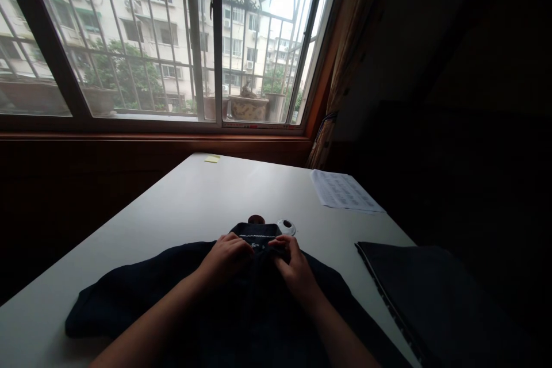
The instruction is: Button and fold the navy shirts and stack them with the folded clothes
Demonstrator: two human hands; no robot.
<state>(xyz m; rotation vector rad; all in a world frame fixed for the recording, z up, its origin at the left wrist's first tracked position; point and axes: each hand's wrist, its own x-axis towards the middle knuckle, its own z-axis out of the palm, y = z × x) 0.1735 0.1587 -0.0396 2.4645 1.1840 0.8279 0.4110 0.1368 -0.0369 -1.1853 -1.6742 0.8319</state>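
A dark navy shirt (142,293) lies spread flat on the white table (181,201), collar toward the window. My left hand (226,256) and my right hand (291,264) meet just below the collar (259,232). Both have their fingers curled in a pinch on the shirt front near the neck. What exactly sits between the fingertips is too dark to make out.
A small brown round object (256,219) and a white round object (286,226) sit just past the collar. A printed sheet (342,191) lies at the far right, a yellow note (211,158) by the window. A dark folded item (431,293) lies at the right edge.
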